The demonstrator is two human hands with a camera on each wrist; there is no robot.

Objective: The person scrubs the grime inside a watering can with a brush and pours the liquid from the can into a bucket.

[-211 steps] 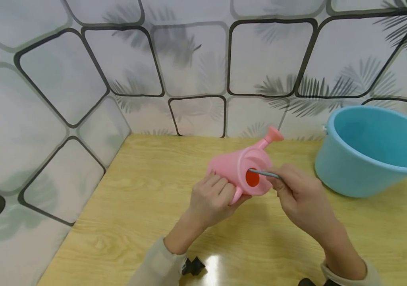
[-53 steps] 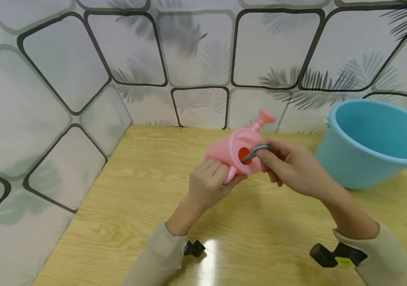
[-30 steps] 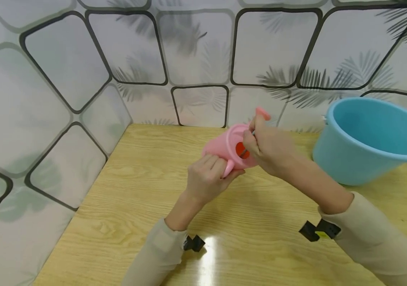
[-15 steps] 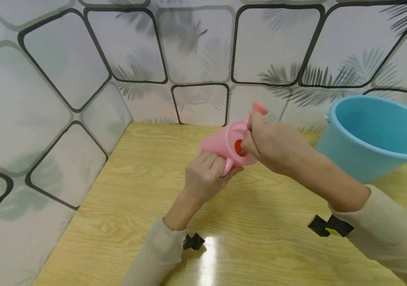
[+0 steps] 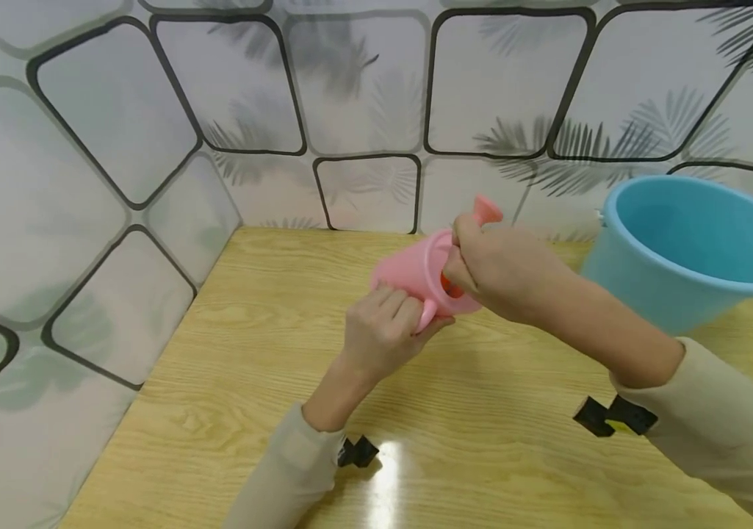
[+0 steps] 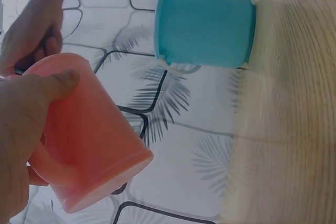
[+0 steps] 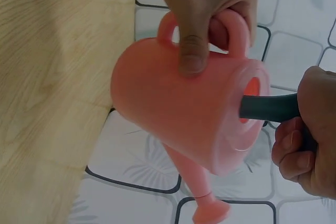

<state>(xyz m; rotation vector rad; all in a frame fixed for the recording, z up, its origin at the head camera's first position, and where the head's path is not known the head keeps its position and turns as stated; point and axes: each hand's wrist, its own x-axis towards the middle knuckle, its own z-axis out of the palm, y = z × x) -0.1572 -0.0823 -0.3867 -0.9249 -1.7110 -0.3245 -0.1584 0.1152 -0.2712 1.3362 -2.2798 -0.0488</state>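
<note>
My left hand (image 5: 379, 327) grips the side handle of a pink watering can (image 5: 402, 268), its thumb lying along the can's wall in the right wrist view. The can is tipped on its side above the table, its round top opening facing right and its spout up and away from me. My right hand (image 5: 508, 268) holds a tool by its smooth blue-grey handle (image 7: 268, 107), fingers curled round it. That handle passes into the opening; the tool's other end is hidden inside the can. In the head view the right hand covers part of the opening.
A light blue bucket (image 5: 654, 286) stands at the back right of the wooden table (image 5: 237, 411), close to the right forearm. Patterned wall covering (image 5: 369, 95) rises behind the table and along its left. Black wrist devices sit on both sleeves.
The right hand has shifted its hold on the tool and moved up close against the can's opening, hiding most of the tool. The can, still in the left hand, sits slightly higher in view.
</note>
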